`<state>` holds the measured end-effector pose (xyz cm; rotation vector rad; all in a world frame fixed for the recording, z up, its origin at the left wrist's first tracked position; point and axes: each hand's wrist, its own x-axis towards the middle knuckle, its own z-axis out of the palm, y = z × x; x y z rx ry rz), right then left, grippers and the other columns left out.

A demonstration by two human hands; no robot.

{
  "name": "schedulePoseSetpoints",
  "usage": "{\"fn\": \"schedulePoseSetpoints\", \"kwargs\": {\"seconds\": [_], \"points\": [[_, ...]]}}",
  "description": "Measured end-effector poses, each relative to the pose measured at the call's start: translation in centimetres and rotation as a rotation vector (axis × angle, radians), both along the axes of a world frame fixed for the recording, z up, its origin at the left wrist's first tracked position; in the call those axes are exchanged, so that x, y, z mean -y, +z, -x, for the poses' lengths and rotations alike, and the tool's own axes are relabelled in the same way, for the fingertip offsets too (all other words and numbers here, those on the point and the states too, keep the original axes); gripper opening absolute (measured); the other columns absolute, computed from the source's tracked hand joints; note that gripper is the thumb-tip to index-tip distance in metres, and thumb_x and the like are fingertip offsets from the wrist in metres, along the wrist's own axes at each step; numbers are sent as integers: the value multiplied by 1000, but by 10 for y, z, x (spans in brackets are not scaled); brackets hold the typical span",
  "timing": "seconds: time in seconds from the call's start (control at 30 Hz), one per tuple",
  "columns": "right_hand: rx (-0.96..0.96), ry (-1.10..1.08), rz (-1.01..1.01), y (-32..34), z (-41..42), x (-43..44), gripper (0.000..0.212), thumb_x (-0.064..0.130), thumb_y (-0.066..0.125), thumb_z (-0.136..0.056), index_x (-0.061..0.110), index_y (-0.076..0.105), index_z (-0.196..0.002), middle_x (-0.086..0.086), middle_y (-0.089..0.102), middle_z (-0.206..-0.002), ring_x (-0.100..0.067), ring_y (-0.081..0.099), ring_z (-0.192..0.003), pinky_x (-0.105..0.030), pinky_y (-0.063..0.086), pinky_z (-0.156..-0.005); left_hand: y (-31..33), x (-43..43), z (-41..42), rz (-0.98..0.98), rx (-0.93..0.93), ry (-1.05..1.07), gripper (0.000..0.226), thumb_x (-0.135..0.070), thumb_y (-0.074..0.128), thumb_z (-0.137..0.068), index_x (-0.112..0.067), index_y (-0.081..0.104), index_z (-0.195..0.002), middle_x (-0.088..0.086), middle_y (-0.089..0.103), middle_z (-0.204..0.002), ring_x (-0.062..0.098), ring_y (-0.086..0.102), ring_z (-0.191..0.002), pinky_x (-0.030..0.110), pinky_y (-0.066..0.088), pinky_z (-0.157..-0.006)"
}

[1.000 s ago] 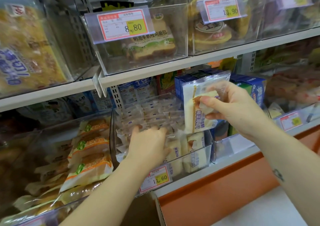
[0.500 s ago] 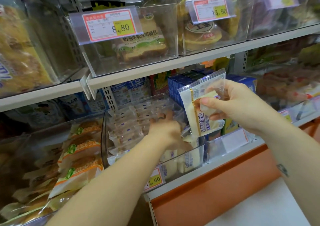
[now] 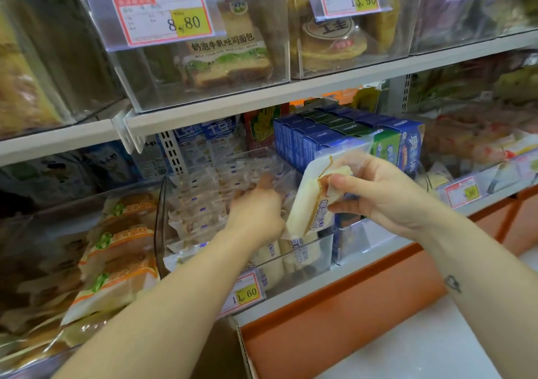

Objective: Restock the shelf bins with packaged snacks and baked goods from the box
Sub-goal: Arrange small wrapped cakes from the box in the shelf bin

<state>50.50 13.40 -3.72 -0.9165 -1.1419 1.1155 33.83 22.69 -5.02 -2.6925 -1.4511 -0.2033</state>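
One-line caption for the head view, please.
Right hand holds a wrapped cake at the clear bin while the left hand reaches among packets inside.

A shop: price tags (image 3: 163, 17) on clear bins (image 3: 203, 93) of packaged bread along shelves (image 3: 334, 86)

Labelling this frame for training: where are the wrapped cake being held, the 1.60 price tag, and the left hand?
wrapped cake (image 3: 304, 204): head view, white lower part of the wrapper.
1.60 price tag (image 3: 247, 292): head view, yellow price patch.
left hand (image 3: 256, 208): head view, back of the hand.
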Motion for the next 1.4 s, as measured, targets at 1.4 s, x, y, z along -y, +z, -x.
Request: {"fn": "schedulePoseSetpoints", "kwargs": {"seconds": [1.4], "points": [[1510, -410, -176, -13, 42, -9, 59, 31, 59, -89, 31, 32, -142, 6, 38, -135, -18, 29, -127, -37, 32, -105, 8, 25, 28, 121, 305, -210, 40, -37, 48, -97, -23, 44, -134, 2, 66, -115, 23, 58, -107, 48, 41, -99]]}}
